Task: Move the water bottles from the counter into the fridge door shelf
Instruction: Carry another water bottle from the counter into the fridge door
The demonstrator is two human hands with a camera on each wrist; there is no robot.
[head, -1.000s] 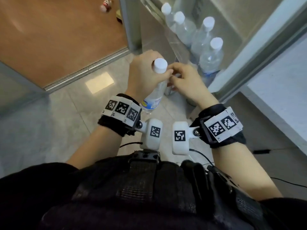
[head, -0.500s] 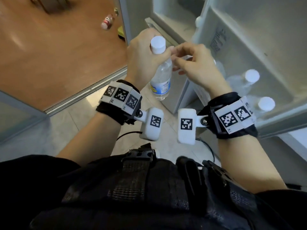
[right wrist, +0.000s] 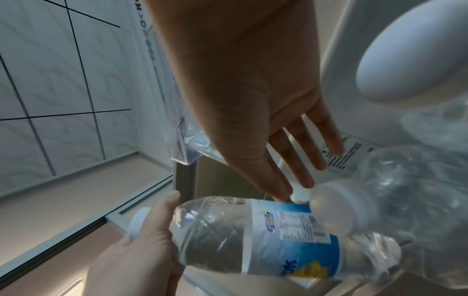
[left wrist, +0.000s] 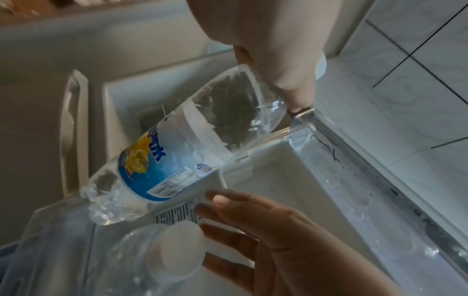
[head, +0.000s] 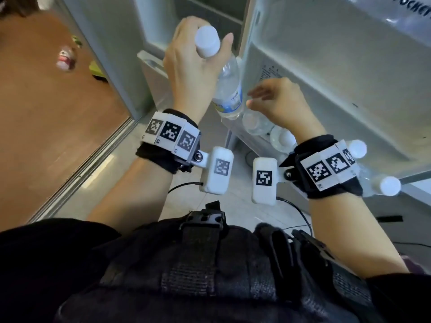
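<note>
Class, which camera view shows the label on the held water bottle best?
The left wrist view: the water bottle's label faces the camera, blue and yellow. The right wrist view shows its side with fine print. The head view shows only a small sliver.

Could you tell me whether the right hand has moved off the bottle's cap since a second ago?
Yes. The right hand dropped from the cap to beside the bottle's label.
</note>
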